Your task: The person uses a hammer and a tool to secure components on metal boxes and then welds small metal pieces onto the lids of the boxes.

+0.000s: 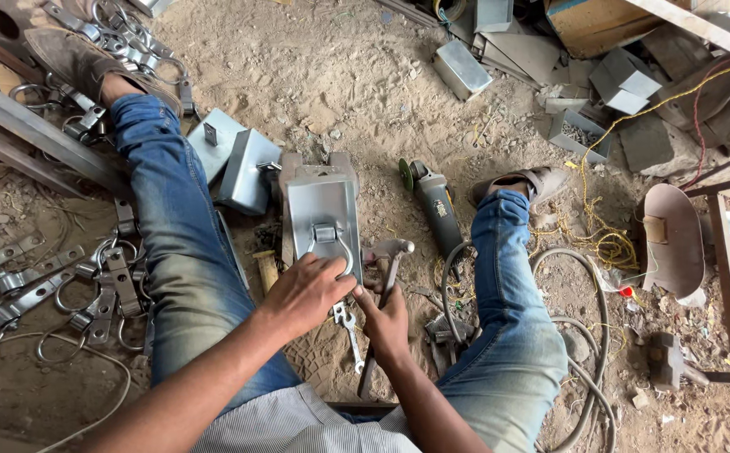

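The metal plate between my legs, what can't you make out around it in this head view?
- Lower edge of the metal plate: covered by the left hand.
- Hammer handle: partly hidden inside the right hand.
- Left shoe: toe cut off by the top edge.
- Grinder cable end: lost behind the right leg.

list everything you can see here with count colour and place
metal plate with ring latch: one, grey, on the ground between the legs
hammer: one, steel head, right of the plate
angle grinder: one, dark with green disc, by the right foot
metal boxes: two near the left leg, grey; more at top right
ring latches: many, grey, far left
hose: one, grey, looped at right
legs: two, blue jeans
hands: left on the plate's lower edge; right gripping the hammer handle
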